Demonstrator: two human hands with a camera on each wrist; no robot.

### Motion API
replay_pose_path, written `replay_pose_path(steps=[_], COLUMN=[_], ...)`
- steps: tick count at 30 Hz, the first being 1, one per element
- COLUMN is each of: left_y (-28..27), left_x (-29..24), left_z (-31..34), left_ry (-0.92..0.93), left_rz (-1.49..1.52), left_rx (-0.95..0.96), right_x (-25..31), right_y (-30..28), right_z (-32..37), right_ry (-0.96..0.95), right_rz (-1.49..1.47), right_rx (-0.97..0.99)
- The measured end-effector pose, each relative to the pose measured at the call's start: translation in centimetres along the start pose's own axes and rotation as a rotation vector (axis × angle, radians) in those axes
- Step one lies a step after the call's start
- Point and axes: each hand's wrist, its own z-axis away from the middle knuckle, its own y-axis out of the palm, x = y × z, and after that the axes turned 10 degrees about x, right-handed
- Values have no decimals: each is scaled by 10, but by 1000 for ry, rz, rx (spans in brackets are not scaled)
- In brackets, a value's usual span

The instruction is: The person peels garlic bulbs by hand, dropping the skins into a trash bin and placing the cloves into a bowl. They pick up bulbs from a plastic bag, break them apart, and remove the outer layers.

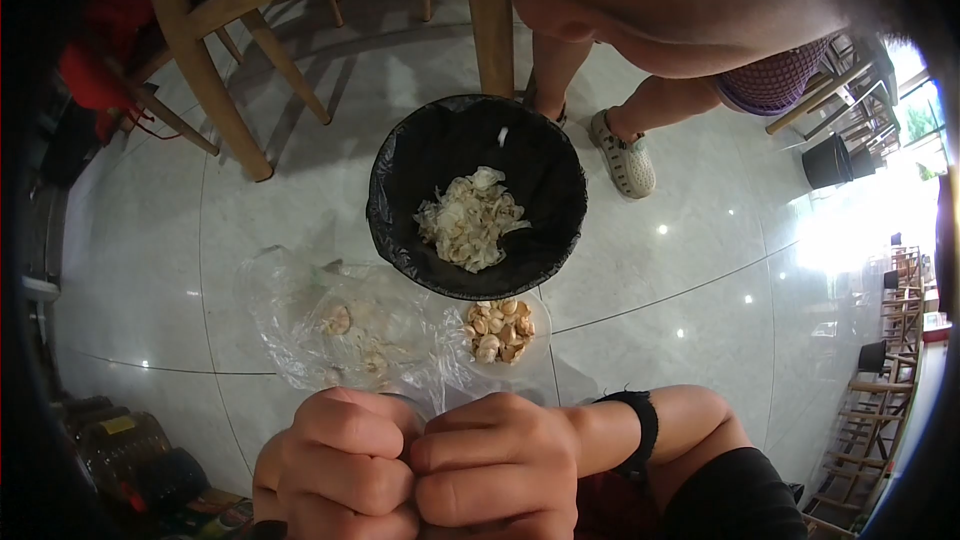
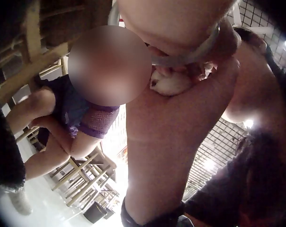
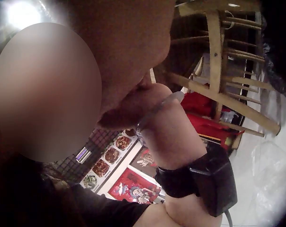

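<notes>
Both hands meet knuckle to knuckle at the bottom of the head view, the left hand [image 1: 345,460] and the right hand [image 1: 500,465] with fingers curled. Between them, a white garlic clove [image 2: 170,83] shows in the left wrist view, pinched by the fingers of both hands; the head view hides it. Beyond the hands, unpeeled garlic cloves [image 1: 497,330] lie in a pale round container [image 1: 541,325]. A clear plastic bag [image 1: 290,330] with some garlic bits spreads to its left. Papery garlic skins [image 1: 472,220] are heaped inside a black-lined bin [image 1: 550,250].
Wooden chair legs [image 1: 215,105] stand at the upper left. Another person's legs and a clog-style shoe [image 1: 628,162] are right of the bin. Large bottles [image 1: 125,450] sit at the lower left; stacked chairs [image 1: 880,410] line the right side.
</notes>
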Motion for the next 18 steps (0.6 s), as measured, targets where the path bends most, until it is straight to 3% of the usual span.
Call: replay_pose_path(steps=[2,5,11,15,17,18], left_y=[-4,2,-6,-3,-1,1], left_x=[-1,-1,0,-1,-2,-1], left_z=[-2,1,-1,1,4,6], left_ry=[-15,20,4,-14,-37,-132], left_rz=[30,-18,9,-35,-18,-46], left_rx=[70,-49,76,9,-16,-84], right_x=[-1,-8,-6,-7,-5,-1], right_y=[0,2,4,4,0,-10], right_z=[0,1,3,3,5,8], right_ry=[-12,-102,-88,-84,-9,63], right_rz=[-9,34,54,46,-2,-52], right_rx=[-4,-25,-49,-49,40,133])
